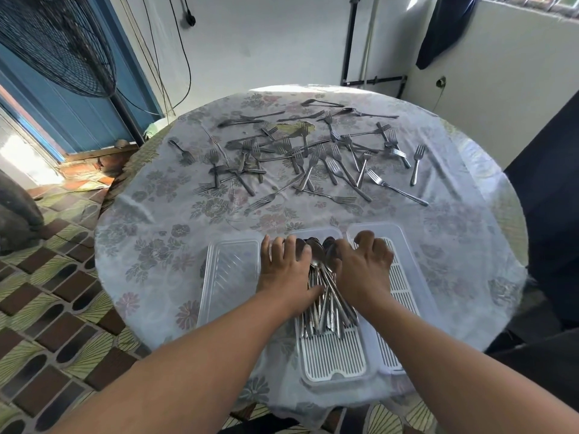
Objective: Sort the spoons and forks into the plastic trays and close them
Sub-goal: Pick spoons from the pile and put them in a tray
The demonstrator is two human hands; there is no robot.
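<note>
A bundle of spoons (324, 292) lies in the middle clear plastic tray (332, 361), bowls pointing away from me. My left hand (286, 267) presses against the bundle's left side with its thumb along the handles. My right hand (363, 264) cups the bundle's right side, fingers curled over the bowls. A second tray (404, 277) with a white slotted insert stands to the right, partly under my right hand. A clear lid (228, 277) lies to the left. Several forks (313, 158) are scattered across the far half of the table.
The round table (150, 233) has a floral plastic cloth and its edge curves close on both sides. A standing fan (59, 42) is at the far left, a dark cloth (445, 26) hangs at the far right. Tiled floor (56, 308) lies to the left.
</note>
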